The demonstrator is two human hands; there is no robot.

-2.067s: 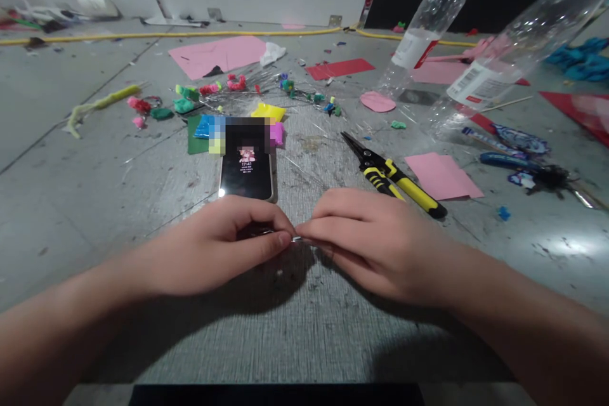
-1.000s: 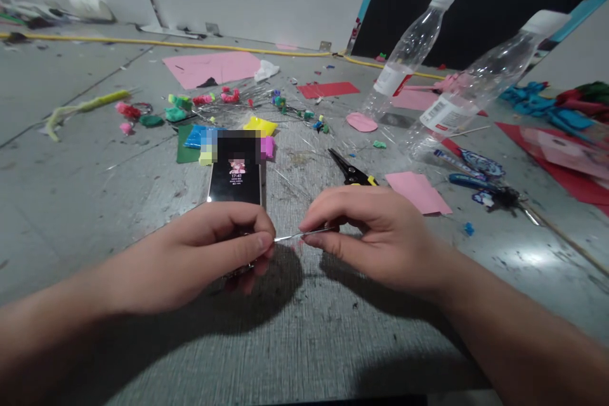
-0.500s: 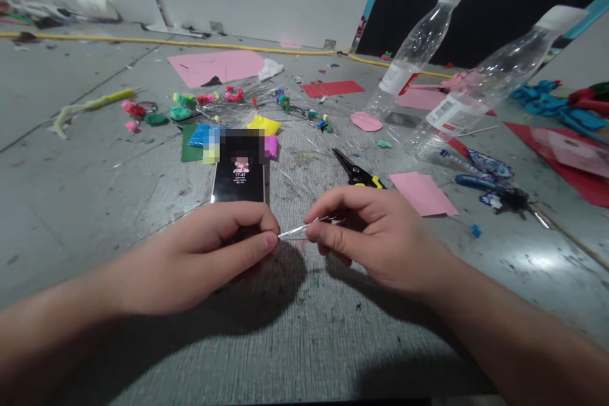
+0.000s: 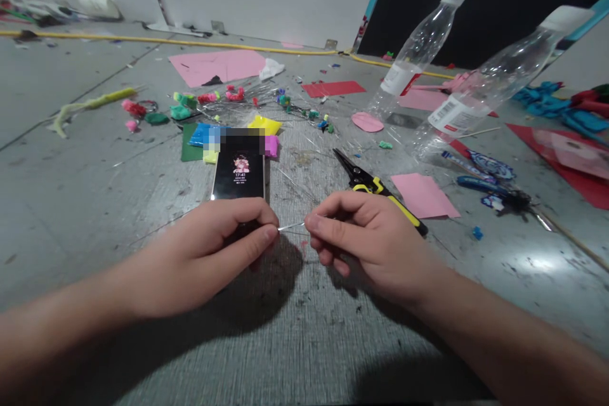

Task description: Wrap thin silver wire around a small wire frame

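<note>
A thin silvery wire point(image 4: 291, 226) runs between my two hands, just above the grey surface. My left hand point(image 4: 223, 244) pinches one end between thumb and forefinger. On the other side, my right hand point(image 4: 366, 238) grips the wire the same way, its lower fingers loosely curled. Only a short stretch shows; the rest is hidden by my fingers. Behind my left hand a phone point(image 4: 240, 184) leans with its screen lit. Pliers with black jaws and yellow-trimmed handles point(image 4: 368, 184) lie just beyond my right hand, which covers part of them.
Two clear plastic bottles point(image 4: 394, 79) stand at the back right. Pink paper point(image 4: 423, 195) lies right of the pliers, near a bunch of keys point(image 4: 516, 200). Colourful fuzzy pieces point(image 4: 181, 108) and loose wires spread behind the phone. A yellow cable point(image 4: 214, 43) crosses the back.
My right hand has moved slightly down and turned, closing over the wire's end that stuck out above its thumb. More of the pliers' handles now shows. My left hand has risen slightly.
</note>
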